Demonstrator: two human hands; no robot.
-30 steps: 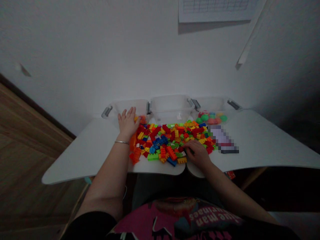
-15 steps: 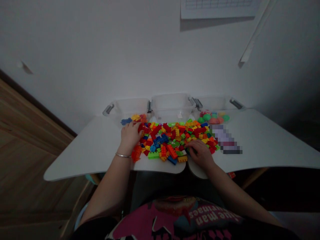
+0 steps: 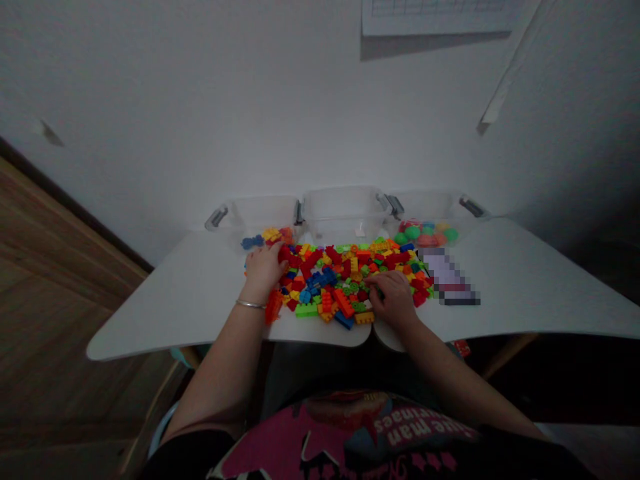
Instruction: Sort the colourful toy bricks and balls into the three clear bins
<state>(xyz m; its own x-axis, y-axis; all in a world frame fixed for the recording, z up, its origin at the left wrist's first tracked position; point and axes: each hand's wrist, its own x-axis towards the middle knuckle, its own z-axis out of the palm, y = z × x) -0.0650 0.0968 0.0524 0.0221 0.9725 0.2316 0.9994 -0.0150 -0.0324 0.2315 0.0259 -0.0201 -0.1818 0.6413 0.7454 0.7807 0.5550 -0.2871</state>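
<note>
I have the heap of small multicoloured plastic building bricks [image 3: 345,303] spread over the middle of the glossy white counter [image 3: 165,300], a knobbly blue piece [image 3: 323,277] near its centre. At the heap's left edge I see the left hand [image 3: 264,272], palm down, its fingers bent beside a bright red plastic piece [image 3: 284,255]; I cannot tell whether they grip it. The right hand [image 3: 396,299] reaches into the right part of the heap, thumb and forefinger close together over green bits; whether they pinch one I cannot make out. A shiny silver bangle [image 3: 250,305] circles the left wrist.

Behind the heap stand three clear plastic boxes: the left box [image 3: 265,210] holds blue, yellow and orange pieces, the middle box [image 3: 343,203] bears a small white patch, and the right box [image 3: 430,205] holds rounded green and red pieces. A pixelated flat object [image 3: 453,277] lies just right of the bricks.
</note>
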